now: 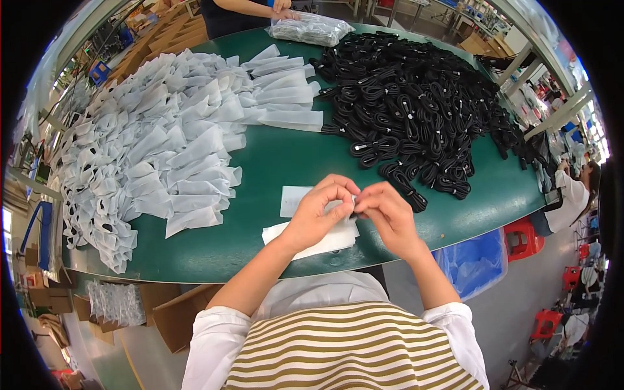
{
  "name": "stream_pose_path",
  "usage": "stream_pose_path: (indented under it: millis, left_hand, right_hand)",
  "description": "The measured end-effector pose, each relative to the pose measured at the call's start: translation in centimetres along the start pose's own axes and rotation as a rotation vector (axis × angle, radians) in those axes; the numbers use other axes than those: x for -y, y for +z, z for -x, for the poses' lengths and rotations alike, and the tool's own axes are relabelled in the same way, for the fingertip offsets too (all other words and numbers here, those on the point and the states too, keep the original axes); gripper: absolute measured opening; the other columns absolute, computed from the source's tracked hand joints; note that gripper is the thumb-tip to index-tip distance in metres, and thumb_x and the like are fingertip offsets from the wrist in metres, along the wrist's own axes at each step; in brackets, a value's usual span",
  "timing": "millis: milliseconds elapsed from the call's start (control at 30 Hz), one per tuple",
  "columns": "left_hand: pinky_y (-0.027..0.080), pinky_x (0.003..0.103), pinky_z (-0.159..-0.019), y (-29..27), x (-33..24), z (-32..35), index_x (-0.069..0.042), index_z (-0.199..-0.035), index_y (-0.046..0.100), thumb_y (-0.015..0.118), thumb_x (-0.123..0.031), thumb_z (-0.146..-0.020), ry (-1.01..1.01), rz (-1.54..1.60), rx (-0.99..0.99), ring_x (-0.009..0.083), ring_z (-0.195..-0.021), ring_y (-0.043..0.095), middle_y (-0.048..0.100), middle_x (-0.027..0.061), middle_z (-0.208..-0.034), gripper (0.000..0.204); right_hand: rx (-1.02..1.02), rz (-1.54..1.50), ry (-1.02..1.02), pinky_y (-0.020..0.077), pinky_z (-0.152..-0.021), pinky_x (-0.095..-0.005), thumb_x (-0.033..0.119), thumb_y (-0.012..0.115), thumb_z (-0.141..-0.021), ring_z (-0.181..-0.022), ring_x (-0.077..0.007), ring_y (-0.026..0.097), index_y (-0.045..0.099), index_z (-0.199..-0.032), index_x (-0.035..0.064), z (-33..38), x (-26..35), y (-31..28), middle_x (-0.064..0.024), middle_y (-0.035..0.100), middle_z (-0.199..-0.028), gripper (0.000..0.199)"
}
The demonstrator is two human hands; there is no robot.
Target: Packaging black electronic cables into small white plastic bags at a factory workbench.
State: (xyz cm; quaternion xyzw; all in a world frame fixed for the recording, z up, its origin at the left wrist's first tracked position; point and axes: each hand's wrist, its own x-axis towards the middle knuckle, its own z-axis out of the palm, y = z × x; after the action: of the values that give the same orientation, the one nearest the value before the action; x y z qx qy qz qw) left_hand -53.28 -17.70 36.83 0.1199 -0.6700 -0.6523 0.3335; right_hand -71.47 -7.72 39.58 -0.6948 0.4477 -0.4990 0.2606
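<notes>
Your fingers [351,203] pinch together over a small dark piece, likely a cable end, which is too hidden to tell for sure. Your left hand [318,211] and right hand [383,211] meet fingertip to fingertip, both clenched on it, just above thin, pale, translucent white pouches [312,240] lying flat on the green counter [279,162]. The flat pouches sit at 6 o'clock on the counter, near its front edge. At 9 to 11 o'clock lies a wide heap of filled white pouches [156,143]. At 1 to 2 o'clock lies a pile of coiled black cables [416,110]. At 12 o'clock a clear bag [311,28] rests under another person's hand [282,8].
</notes>
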Motion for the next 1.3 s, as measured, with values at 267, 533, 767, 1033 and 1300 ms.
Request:
stream_pose_path:
  millis: [267, 533, 767, 1033, 1300]
  left_hand:
    - [0.041, 0.031, -0.096, 0.2, -0.4, -1.6, -0.007, -0.104, 0.061, 0.065, -0.028, -0.096, -0.056, 0.448, -0.108, 0.0136, -0.110, 0.050, 0.054, 0.0056, -0.121, 0.023]
    - [0.049, 0.035, -0.090, 0.8, -1.8, 0.2, -0.006, -0.128, 0.053, 0.069, -0.024, -0.093, -0.089, -0.005, -0.054, 0.0197, -0.105, 0.061, 0.062, 0.0081, -0.119, 0.043]
    - [0.049, 0.045, -0.091, -11.4, -4.3, 6.3, -0.005, -0.125, 0.059, 0.067, -0.009, -0.087, 0.166, -1.259, -0.378, 0.0391, -0.106, 0.061, 0.065, 0.0190, -0.115, 0.039]
    - [0.040, 0.049, -0.102, -22.2, -2.5, 9.3, -0.007, -0.126, 0.059, 0.064, -0.009, -0.087, 0.149, -1.785, -0.448, 0.0382, -0.115, 0.054, 0.062, 0.0154, -0.118, 0.039]
    - [0.049, 0.044, -0.089, -6.8, -1.2, 2.3, -0.002, -0.113, 0.062, 0.072, -0.018, -0.085, 0.045, -1.079, -0.378, 0.0360, -0.108, 0.056, 0.059, 0.0165, -0.112, 0.033]
  right_hand:
    - [-0.185, 0.388, -0.201, 0.0533, -0.070, -0.0305, -0.005, 0.071, -0.079, -0.087, -0.0247, 0.064, 0.065, -0.100, 0.0012, -2.0, 0.4, 2.1, -0.0137, 0.057, -0.110, 0.023]
    - [-0.273, 0.231, -0.084, 0.0453, -0.063, -0.0229, -0.007, 0.067, -0.082, -0.077, -0.0127, 0.057, 0.058, -0.089, -0.0002, -2.2, 0.5, 0.6, -0.0080, 0.059, -0.092, 0.014]
    - [-0.420, 0.199, 0.109, 0.0449, -0.062, -0.0262, -0.003, 0.063, -0.088, -0.071, -0.0134, 0.056, 0.060, -0.089, 0.0014, -2.9, -2.5, 0.0, -0.0077, 0.056, -0.086, 0.006]
    - [-0.285, 1.105, 0.363, 0.0499, -0.070, -0.0416, 0.010, 0.069, -0.087, -0.077, -0.0315, 0.060, 0.065, -0.098, 0.0015, -1.5, -6.1, -3.8, -0.0132, 0.059, -0.096, 0.014]
    - [-0.269, 1.187, 0.306, 0.0507, -0.074, -0.0445, 0.015, 0.069, -0.088, -0.081, -0.0333, 0.061, 0.063, -0.112, -0.0001, 5.9, -7.9, -4.7, -0.0136, 0.061, -0.091, 0.029]
